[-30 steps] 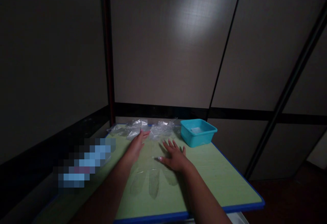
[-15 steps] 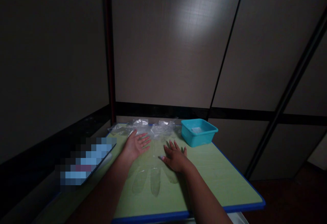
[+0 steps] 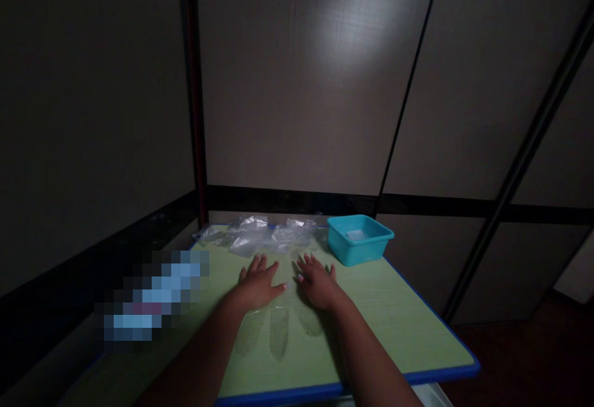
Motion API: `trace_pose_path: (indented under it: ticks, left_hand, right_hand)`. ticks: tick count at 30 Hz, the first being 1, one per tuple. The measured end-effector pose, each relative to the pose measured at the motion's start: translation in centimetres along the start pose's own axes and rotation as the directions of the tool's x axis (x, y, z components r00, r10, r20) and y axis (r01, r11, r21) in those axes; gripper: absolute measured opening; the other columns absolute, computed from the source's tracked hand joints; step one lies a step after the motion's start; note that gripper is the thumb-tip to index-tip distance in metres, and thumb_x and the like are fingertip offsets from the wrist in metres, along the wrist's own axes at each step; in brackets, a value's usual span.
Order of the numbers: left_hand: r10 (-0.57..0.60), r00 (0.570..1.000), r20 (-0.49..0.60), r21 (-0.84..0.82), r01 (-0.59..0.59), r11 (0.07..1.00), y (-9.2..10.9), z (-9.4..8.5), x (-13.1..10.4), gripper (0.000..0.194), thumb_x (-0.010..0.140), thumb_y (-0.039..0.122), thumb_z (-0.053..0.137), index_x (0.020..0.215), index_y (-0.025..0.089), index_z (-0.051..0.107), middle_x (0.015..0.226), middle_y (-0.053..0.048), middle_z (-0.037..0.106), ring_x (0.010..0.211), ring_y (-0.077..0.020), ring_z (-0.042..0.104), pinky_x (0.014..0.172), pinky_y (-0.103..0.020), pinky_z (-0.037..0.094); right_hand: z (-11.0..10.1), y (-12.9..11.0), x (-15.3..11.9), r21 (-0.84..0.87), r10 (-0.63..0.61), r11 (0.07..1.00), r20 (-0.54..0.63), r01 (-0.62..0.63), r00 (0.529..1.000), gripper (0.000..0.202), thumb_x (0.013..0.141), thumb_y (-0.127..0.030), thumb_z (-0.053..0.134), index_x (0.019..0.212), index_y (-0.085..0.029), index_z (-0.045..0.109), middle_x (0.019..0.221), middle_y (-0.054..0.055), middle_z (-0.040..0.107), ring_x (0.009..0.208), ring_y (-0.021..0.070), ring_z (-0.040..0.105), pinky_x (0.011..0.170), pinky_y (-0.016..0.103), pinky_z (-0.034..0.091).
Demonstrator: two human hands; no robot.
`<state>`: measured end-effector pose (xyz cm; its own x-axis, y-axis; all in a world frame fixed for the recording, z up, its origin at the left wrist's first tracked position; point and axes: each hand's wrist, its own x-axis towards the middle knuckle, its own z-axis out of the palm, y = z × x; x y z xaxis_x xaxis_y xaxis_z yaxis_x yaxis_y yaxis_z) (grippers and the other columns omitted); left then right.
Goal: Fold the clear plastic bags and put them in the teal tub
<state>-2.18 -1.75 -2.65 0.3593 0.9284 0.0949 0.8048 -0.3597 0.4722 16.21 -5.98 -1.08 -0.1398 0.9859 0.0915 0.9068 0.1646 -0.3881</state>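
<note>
Across the green table (image 3: 399,326), I hold my left hand (image 3: 258,286) and right hand (image 3: 319,284) over clear plastic film (image 3: 279,334), fingers apart.

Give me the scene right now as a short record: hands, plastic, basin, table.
Left hand: open, palm down, over flat clear plastic
Right hand: open, palm down, grip on nothing visible
Crumpled clear plastic: table's far side
Basin: turquoise, far right; pale contents unclear
Table: green top, blue edge
</note>
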Motion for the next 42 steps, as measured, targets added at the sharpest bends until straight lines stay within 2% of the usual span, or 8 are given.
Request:
trace_pose_path:
  ticks: [3,9,15,21,27,33,37,42]
  left_hand:
    - [0.012,0.992,0.129,0.14,-0.03,0.99,0.1,-0.3,-0.4,0.078,0.067,0.065,0.046,0.133,0.027,0.03,0.143,-0.014,0.014,0.132,-0.031,0.004,0.097,-0.061,0.005]
    - [0.088,0.974,0.207,0.086,-0.108,0.99,0.0,-1.4,-0.6,0.075,0.057,0.056,0.064,0.125,0.041,0.038,0.143,-0.007,0.018,0.131,-0.0321,0.004,0.093,-0.064,0.0]
    - [0.238,0.92,0.312,0.034,-0.262,0.965,0.1,-1.7,-0.8,0.078,0.056,0.049,0.068,0.126,0.044,0.033,0.144,-0.004,0.014,0.132,-0.0279,-0.003,0.095,-0.062,0.003]
    - [0.164,0.957,0.241,0.102,-0.193,0.976,-0.1,-1.6,-0.7,0.08,0.058,0.053,0.066,0.129,0.042,0.03,0.144,-0.005,0.016,0.132,-0.0287,-0.005,0.097,-0.06,0.005]
    - [0.045,0.981,0.189,0.15,-0.074,0.986,-0.2,-1.9,-0.7,0.075,0.061,0.058,0.06,0.128,0.04,0.033,0.145,-0.007,0.014,0.131,-0.0309,-0.007,0.096,-0.06,0.003]
    - [0.016,0.992,0.122,0.15,-0.035,0.988,0.1,-1.7,-0.6,0.065,0.07,0.066,0.042,0.127,0.035,0.039,0.144,-0.007,0.019,0.132,-0.0287,-0.005,0.097,-0.059,0.003]
    - [0.014,0.991,0.136,0.174,-0.038,0.984,0.3,-1.3,-0.7,0.074,0.067,0.069,0.042,0.13,0.031,0.035,0.144,-0.009,0.015,0.132,-0.0279,-0.009,0.097,-0.059,0.0]
    - [0.041,0.988,0.151,0.166,-0.066,0.984,0.0,-1.4,-0.7,0.075,0.06,0.071,0.051,0.127,0.039,0.036,0.145,-0.01,0.012,0.13,-0.03,-0.012,0.095,-0.062,-0.003]
  right_hand:
    - [0.1,0.1,0.1,0.095,0.026,0.995,-0.092,-0.017,0.995,0.041,0.084,-0.032,0.037,0.124,-0.026,0.044,0.139,0.008,0.031,0.128,0.0264,0.022,0.096,0.062,0.005]
    - [0.1,0.5,0.5,0.131,0.071,0.991,-0.239,-0.04,0.969,0.035,0.082,-0.029,0.04,0.115,-0.025,0.051,0.131,0.008,0.042,0.126,0.0252,0.026,0.097,0.057,0.016]
    - [0.6,0.7,0.5,0.107,-0.002,0.994,-0.087,0.011,0.996,0.045,0.081,-0.019,0.035,0.124,-0.029,0.042,0.139,0.003,0.033,0.128,0.0227,0.023,0.096,0.061,0.008]
    - [0.5,0.5,0.1,0.034,-0.059,0.998,0.092,0.056,0.994,0.048,0.082,-0.02,0.032,0.128,-0.032,0.038,0.142,0.003,0.025,0.13,0.0219,0.019,0.096,0.06,0.004]
    - [0.4,0.9,0.3,-0.054,-0.006,0.998,0.096,0.012,0.995,0.049,0.084,-0.024,0.03,0.132,-0.031,0.029,0.144,0.005,0.02,0.131,0.0221,0.016,0.094,0.064,0.006]
    - [0.4,0.8,0.4,-0.035,-0.005,0.999,-0.034,0.004,0.999,0.044,0.078,-0.038,0.047,0.12,-0.029,0.045,0.137,0.009,0.036,0.126,0.0272,0.026,0.092,0.063,0.012]
    - [-0.1,0.5,0.5,0.021,0.004,1.0,-0.221,0.001,0.975,0.031,0.078,-0.036,0.048,0.106,-0.025,0.056,0.117,0.007,0.054,0.114,0.0245,0.04,0.093,0.05,0.024]
    - [-0.2,0.8,0.8,0.041,0.02,0.999,-0.326,-0.007,0.945,0.024,0.079,-0.027,0.046,0.098,-0.023,0.059,0.104,0.007,0.059,0.101,0.0205,0.05,0.086,0.034,0.034]
